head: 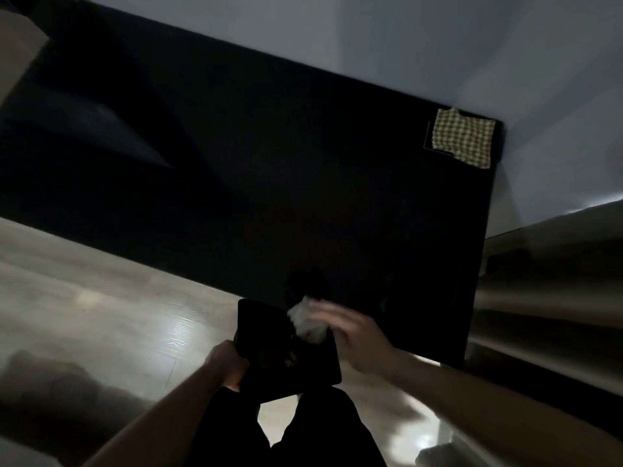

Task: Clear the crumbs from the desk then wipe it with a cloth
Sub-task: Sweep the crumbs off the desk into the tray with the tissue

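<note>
crumbs: can't honestly make any out, the counter (303, 170) is black and the shot is dim and blurry
white wad: looks like tissue or paper (308, 320), right at the near counter edge, over the lip of the dark tray (286, 348)
right hand (354, 335): on the wad, pushing it toward the tray; too smeared to tell if my fingers are curled round it or just flat on it
left hand (226, 364): clamped on the tray's near left edge, holding it just below the counter edge
cloth: checked yellow one (463, 138), sitting untouched at the far right corner, well apart from both hands
progress: I'd say I'm on the crumb sweep, probably the tail end; wiping hasn't started
room: pale wood floor (101, 298), grey wall (438, 45) behind, low light
</note>
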`<action>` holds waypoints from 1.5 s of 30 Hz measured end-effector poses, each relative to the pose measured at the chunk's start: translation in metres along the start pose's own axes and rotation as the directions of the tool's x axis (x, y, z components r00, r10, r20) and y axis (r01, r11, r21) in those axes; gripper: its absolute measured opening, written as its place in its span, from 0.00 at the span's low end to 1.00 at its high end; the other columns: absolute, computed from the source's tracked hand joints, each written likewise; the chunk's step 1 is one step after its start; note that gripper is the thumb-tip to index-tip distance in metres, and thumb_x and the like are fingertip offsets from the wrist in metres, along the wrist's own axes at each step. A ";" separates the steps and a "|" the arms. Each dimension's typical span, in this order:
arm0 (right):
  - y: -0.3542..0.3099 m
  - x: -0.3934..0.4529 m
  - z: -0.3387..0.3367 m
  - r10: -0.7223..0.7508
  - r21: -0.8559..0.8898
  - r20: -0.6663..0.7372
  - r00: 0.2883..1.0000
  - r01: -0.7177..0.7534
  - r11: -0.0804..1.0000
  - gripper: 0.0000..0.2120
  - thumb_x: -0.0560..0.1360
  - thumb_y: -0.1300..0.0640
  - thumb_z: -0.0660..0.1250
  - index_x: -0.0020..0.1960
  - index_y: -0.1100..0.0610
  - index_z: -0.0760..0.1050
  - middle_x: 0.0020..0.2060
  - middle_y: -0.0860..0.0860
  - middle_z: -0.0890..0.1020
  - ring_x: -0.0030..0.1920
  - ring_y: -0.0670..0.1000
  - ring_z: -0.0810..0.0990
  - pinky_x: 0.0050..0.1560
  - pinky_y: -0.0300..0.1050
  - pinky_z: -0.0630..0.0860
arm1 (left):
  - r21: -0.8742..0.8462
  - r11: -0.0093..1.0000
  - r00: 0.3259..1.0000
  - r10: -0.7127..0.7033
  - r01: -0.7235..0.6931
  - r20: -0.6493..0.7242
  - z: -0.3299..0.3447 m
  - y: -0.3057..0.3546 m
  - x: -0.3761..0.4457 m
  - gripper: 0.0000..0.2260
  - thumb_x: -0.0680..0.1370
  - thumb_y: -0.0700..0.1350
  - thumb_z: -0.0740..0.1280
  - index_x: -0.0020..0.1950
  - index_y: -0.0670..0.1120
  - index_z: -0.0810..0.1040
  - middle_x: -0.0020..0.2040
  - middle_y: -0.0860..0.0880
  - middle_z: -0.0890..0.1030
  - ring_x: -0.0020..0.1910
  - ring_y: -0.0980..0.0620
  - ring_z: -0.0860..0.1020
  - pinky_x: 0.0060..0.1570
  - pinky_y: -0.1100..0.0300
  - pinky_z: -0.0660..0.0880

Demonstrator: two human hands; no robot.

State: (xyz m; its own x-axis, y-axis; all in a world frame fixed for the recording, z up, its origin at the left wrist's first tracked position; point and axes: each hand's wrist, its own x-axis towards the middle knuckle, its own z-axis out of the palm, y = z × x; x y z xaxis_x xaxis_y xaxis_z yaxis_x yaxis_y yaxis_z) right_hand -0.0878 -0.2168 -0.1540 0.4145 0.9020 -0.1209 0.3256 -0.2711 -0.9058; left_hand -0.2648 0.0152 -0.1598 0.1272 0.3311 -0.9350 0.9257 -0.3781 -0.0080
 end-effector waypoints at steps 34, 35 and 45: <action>0.005 -0.026 0.075 0.232 -0.179 -0.391 0.891 -0.321 0.930 0.21 0.82 0.55 0.54 0.69 0.46 0.78 0.76 0.43 0.72 0.81 0.49 0.62 0.79 0.59 0.58 | -0.058 0.996 0.996 0.070 -0.073 -0.052 0.012 0.000 0.013 0.10 0.71 0.46 0.66 0.49 0.44 0.78 0.50 0.40 0.86 0.51 0.42 0.85 0.51 0.52 0.82; -0.006 -0.024 0.089 0.206 -0.127 -0.331 0.921 -0.260 0.957 0.20 0.83 0.56 0.53 0.69 0.47 0.78 0.75 0.42 0.73 0.80 0.47 0.64 0.79 0.57 0.60 | -0.041 0.996 0.995 0.074 -0.077 -0.061 0.011 0.001 0.010 0.09 0.72 0.46 0.66 0.49 0.44 0.78 0.51 0.40 0.86 0.52 0.42 0.84 0.52 0.53 0.81; 0.004 -0.014 -0.008 0.310 0.111 -0.593 0.743 -0.305 0.946 0.23 0.80 0.66 0.56 0.71 0.58 0.78 0.72 0.50 0.77 0.76 0.49 0.72 0.77 0.49 0.67 | -0.010 1.000 0.999 0.024 -0.025 -0.030 0.006 -0.010 0.000 0.16 0.70 0.46 0.71 0.54 0.37 0.81 0.50 0.40 0.86 0.51 0.44 0.85 0.43 0.59 0.80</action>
State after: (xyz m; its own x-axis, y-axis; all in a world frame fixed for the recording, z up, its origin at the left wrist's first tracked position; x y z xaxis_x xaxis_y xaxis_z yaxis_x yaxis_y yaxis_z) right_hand -0.0851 -0.2330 -0.1530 0.9128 0.3872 -0.1295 0.0870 -0.4945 -0.8648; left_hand -0.2761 0.0132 -0.1616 0.1603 0.3479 -0.9237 0.9259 -0.3774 0.0186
